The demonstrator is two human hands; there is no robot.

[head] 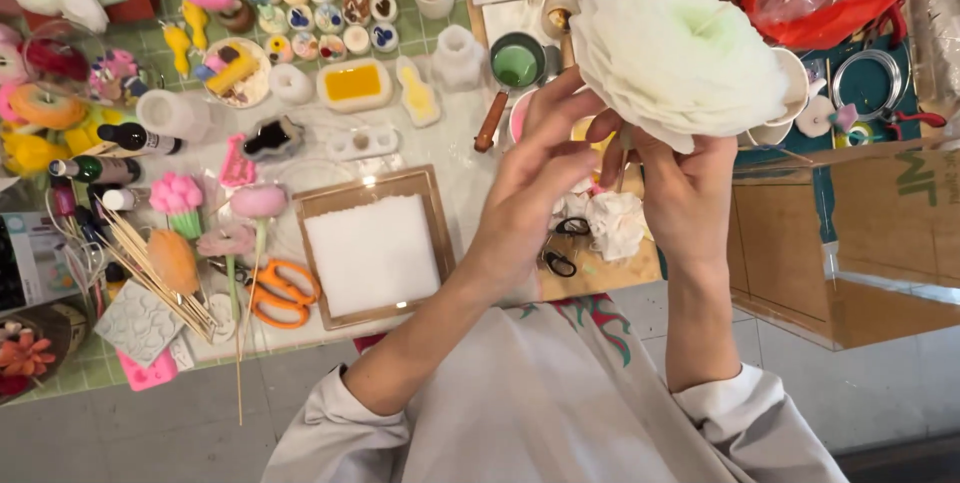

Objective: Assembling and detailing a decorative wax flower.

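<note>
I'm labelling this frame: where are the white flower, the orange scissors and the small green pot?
white flower (680, 53), head view, middle of petals
orange scissors (283, 295), head view, handles
small green pot (516, 65), head view, green contents

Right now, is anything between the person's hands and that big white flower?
Nothing visible. Both hands already grip the white flower from beneath: the left hand and right hand have their fingers on its underside, raised above the cluttered table.

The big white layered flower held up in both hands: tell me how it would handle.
The white flower probably damages easily: its many thin petal edges stand free. It seems top-heavy, a broad head pinched from beneath by the left hand and right hand.
</note>
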